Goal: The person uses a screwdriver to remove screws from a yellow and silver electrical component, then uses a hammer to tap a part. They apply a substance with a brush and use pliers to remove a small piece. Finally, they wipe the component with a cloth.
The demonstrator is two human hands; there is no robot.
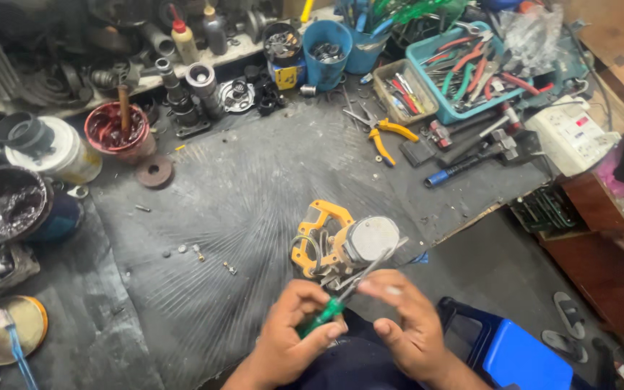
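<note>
Head view: grey workbench mat (pixel 254 188) crowded with tools; yellow power-tool body (pixel 337 242), apparently partly dismantled, lies near its front edge. Left hand (pixel 290 339) grips a green-handled screwdriver (pixel 341 300); right hand (pixel 409 321) pinches its shaft.

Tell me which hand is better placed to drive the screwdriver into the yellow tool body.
Left, probably: the left hand grips the green-handled screwdriver; the right hand only pinches its shaft near the yellow power-tool body.
</note>
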